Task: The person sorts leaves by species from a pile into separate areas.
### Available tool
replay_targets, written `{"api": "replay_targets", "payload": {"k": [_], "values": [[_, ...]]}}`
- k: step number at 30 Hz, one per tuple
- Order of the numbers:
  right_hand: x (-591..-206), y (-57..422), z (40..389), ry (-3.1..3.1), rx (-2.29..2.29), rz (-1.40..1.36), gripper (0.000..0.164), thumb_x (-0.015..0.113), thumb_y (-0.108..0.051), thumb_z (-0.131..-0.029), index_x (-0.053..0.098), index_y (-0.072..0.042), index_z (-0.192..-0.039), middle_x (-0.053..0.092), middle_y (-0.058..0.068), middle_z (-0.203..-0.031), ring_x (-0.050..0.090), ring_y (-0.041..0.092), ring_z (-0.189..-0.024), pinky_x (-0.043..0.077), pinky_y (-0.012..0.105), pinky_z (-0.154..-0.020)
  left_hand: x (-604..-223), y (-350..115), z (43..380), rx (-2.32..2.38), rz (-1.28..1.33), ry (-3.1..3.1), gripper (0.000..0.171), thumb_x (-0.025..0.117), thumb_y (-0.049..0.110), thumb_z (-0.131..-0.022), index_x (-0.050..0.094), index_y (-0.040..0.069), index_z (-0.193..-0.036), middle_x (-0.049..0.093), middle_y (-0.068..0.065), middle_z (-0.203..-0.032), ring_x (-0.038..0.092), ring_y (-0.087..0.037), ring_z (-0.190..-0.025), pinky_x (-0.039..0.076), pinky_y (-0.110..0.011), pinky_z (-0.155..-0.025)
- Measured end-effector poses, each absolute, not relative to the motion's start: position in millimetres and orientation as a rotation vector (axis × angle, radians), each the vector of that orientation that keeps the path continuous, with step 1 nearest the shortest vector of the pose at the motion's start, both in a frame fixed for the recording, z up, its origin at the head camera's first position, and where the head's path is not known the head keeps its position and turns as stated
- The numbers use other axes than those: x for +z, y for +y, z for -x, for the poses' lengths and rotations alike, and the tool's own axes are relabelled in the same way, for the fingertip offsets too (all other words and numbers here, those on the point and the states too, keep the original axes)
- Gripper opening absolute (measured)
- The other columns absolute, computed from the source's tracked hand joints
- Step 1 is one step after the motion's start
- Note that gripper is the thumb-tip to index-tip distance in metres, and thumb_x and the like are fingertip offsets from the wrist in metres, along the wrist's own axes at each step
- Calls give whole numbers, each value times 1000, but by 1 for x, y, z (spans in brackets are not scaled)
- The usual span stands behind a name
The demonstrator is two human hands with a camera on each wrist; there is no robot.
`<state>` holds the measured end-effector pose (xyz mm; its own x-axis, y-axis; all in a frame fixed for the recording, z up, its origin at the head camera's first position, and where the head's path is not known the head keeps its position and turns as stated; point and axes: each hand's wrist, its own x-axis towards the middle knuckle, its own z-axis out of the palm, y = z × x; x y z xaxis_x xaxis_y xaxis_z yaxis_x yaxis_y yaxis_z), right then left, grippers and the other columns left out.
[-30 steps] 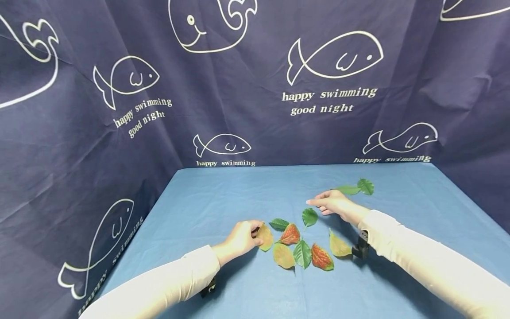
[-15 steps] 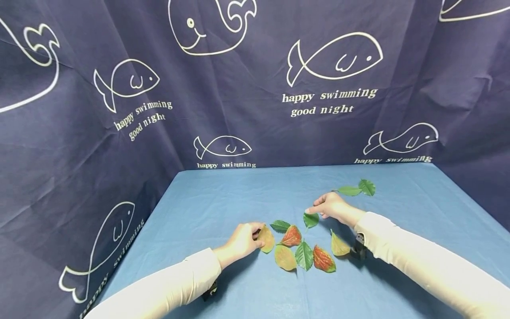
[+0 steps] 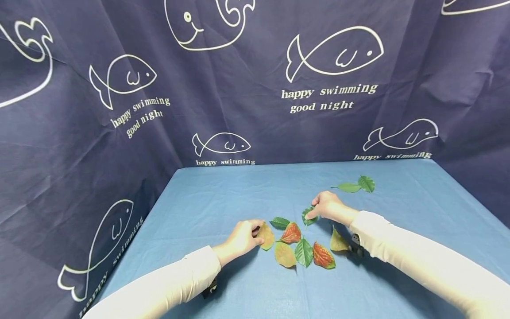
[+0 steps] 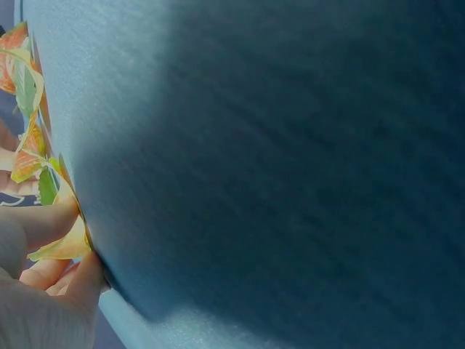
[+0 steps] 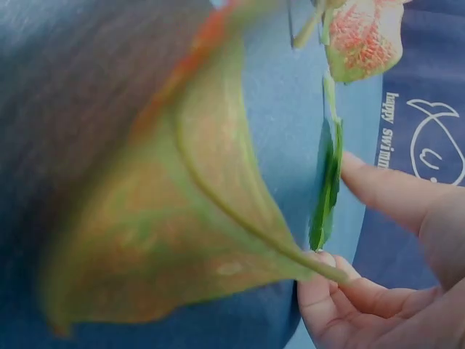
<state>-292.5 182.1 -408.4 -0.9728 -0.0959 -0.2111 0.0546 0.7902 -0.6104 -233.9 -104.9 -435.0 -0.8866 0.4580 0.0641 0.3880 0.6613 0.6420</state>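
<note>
On the blue cloth, a yellow leaf lies between the thumb and fingers of my left hand. The left wrist view shows this yellow leaf curling up, with thumb and fingertip at its edges. My right hand has thumb and finger on a small green leaf, partly covering it. In the right wrist view, the green leaf appears edge-on, the thumb against one side and fingertips at its end. Right beside these are a red leaf and another green leaf.
Nearer the front lie a yellow-brown leaf, a toothed green leaf and a red leaf with green edges. A yellow leaf sits beneath the right wrist. Farther back are two green leaves. A dark fish-print curtain stands behind.
My right hand has come down and slightly left from above the green leaf, and its thumb and finger are now on it. The left hand stays at the yellow leaf.
</note>
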Motion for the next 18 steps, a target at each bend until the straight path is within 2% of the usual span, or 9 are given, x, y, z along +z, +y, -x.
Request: {"api": "replay_targets", "payload": {"k": [9, 14, 18], "values": [[-408, 179, 291, 2774, -936, 0, 53, 90, -15, -66, 64, 4, -108, 64, 22, -112, 65, 20, -74, 57, 38, -73, -434, -105, 232, 1043, -723, 2768, 50, 72, 4, -85, 57, -4, -132, 63, -20, -125, 65, -31, -110, 58, -33, -86], [-408, 178, 290, 2731, -1036, -19, 47, 87, -7, -67, 64, 6, -107, 64, 24, -109, 69, 19, -65, 60, 39, -75, -434, -105, 230, 1002, -713, 2792, 50, 73, 6, -85, 57, -2, -132, 65, -18, -124, 66, -29, -107, 58, -32, -83], [-407, 180, 289, 2665, -1141, -23, 46, 83, 1, -69, 62, 9, -110, 65, 23, -103, 70, 20, -64, 60, 38, -77, -432, -105, 231, 1010, -715, 2790, 50, 73, 5, -85, 57, -3, -132, 64, -19, -124, 66, -29, -107, 58, -32, -84]]}}
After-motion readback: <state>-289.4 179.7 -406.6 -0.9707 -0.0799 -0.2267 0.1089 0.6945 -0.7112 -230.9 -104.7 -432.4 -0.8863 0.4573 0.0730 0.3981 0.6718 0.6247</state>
